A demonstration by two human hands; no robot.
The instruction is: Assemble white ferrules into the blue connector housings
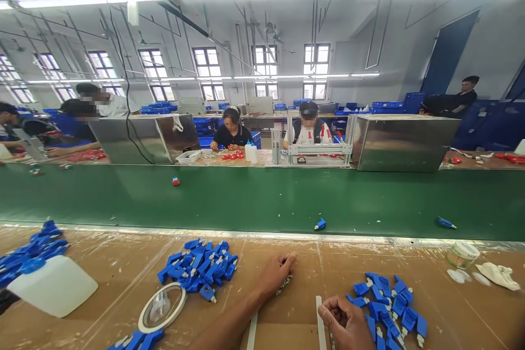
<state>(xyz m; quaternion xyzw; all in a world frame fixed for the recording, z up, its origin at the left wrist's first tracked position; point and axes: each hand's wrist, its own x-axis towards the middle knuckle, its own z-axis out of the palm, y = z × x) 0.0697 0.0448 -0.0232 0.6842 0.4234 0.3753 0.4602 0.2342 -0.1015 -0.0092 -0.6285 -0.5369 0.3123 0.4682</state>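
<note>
My left hand [279, 274] reaches over the brown tabletop with its fingers curled together. Small greyish bits show beneath them, too small to name. Lower right, my right hand [348, 324] is closed, thumb against bent fingers, beside a narrow white strip [321, 321]. Whatever lies inside this hand is hidden. Another white strip [252, 332] runs under my left forearm. To the right of my right hand is a loose pile of blue plastic parts [383, 301] with whitish ends. A bigger blue pile [199, 265] lies left of my left hand.
A tape roll [144, 321] and a white jug [55, 287] stand at left. A small jar [462, 254] and a cloth [498, 275] are at right. Beyond the table edge runs a green conveyor belt [246, 197] with single parts on it. Co-workers sit across, between metal boxes [404, 145].
</note>
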